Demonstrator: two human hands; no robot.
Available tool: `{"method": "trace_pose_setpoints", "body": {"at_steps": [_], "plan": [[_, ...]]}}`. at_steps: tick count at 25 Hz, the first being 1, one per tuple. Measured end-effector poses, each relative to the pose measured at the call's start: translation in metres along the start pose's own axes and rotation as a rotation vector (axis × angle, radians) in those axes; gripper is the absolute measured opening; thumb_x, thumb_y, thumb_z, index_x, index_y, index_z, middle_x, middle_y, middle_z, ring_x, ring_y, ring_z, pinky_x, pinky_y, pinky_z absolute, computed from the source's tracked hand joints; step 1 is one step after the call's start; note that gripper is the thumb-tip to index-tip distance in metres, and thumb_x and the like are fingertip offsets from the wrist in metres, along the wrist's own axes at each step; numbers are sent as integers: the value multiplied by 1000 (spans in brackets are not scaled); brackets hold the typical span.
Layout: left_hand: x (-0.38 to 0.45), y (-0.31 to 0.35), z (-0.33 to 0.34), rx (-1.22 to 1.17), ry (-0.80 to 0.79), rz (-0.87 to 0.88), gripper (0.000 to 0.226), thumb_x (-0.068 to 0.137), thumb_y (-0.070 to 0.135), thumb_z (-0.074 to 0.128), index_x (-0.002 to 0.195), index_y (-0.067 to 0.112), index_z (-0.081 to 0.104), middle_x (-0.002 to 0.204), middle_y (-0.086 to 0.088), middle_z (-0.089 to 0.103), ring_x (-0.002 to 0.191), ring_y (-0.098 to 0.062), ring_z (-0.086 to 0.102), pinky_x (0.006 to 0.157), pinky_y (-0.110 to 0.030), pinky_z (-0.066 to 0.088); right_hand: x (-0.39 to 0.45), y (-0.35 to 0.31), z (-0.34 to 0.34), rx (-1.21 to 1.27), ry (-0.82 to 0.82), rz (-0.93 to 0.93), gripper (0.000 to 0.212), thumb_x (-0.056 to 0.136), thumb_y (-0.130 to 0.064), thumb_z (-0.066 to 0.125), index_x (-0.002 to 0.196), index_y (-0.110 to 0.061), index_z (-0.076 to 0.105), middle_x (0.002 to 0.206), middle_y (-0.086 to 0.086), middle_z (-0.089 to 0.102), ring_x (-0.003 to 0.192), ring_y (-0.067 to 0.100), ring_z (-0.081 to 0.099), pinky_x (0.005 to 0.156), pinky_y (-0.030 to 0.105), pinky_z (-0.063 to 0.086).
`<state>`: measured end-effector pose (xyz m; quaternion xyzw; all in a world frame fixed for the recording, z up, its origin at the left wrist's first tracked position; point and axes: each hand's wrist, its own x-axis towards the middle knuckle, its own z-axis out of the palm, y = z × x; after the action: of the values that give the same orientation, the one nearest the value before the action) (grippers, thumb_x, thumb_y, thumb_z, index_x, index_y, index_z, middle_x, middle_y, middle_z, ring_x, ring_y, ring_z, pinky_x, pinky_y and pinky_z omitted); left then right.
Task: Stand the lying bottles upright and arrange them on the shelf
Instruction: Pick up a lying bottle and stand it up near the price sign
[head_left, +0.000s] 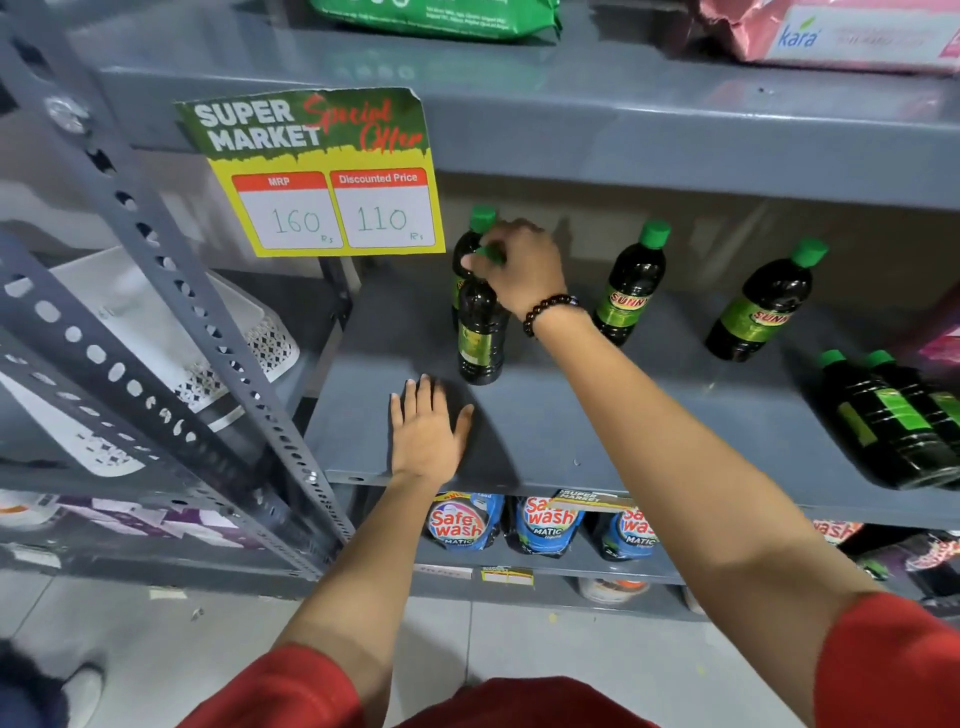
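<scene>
**Upright bottle under the right hand, lying pair off to the right**

The dark plastic bottle with a green screw cap and yellow-green label (479, 332) stands on the grey metal shelf (545, 441), near its left end, long axis vertical. The right hand (519, 270) comes down on it from above, fingers closed around the cap and neck — the cap shows only as a sliver of green between them. Directly behind it stands a second matching bottle (475, 228), so close that the two overlap in view (whether they touch I cannot tell).

The left hand (428, 431) lies flat on the shelf just in front of the held bottle, palm down, fingers spread, gripping nothing.

Further right, two more upright bottles (631, 286) (769, 306) stand well apart along the back. At the far right edge, two bottles of the same kind (893, 415) appear to lie on their sides, caps pointing back and left. They are likely the ones left to stand — on the right hand's side, well away from the left.
</scene>
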<state>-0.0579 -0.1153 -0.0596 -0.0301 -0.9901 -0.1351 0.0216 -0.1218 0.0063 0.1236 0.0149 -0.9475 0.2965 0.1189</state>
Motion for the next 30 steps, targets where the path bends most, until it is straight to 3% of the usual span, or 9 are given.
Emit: {"method": "trace_pose_setpoints", "body": {"at_steps": [4,7,10,18,25,30], "plan": [[0,0,0,4,2,3,60,95,47,27,141,7,28,152,-15,29,143,-30,20,119,-47,13,11,4,-12,30,-238,-76,30,90,-8,57,119,-13,64,132,8,61,124,23,54,107,23,37],[1,0,1,-1,7,-2,60,95,47,28,141,7,29,152,-15,30,143,-30,21,119,-47,13,9,5,-17,46,-298,-88,36,90,-12,60,125,-11,59,135,9,58,126,23,52,110,26,37],[1,0,1,12,8,-1,61,95,47,27,141,7,29,152,-15,29,143,-30,20,119,-47,13,6,3,-16,-57,-241,-92,46,83,-28,68,125,-12,58,130,12,61,119,26,56,100,30,43],[1,0,1,4,22,5,61,95,48,25,141,8,29,153,-14,29,143,-30,20,119,-47,13,13,4,-18,-46,-323,-87,44,90,-11,60,133,-14,53,142,10,50,131,24,46,112,24,30],[1,2,1,57,6,16,64,94,51,24,139,6,32,151,-16,32,142,-31,23,117,-48,15,14,13,-8,1,-320,-96,41,93,-10,54,134,-17,52,142,14,49,128,29,49,112,31,37],[-7,20,-7,59,99,92,64,87,46,24,116,1,58,120,-19,65,118,-34,56,103,-50,43,5,16,-10,54,-300,-136,49,94,-13,52,141,-13,40,147,13,44,134,27,43,112,30,33]]}}
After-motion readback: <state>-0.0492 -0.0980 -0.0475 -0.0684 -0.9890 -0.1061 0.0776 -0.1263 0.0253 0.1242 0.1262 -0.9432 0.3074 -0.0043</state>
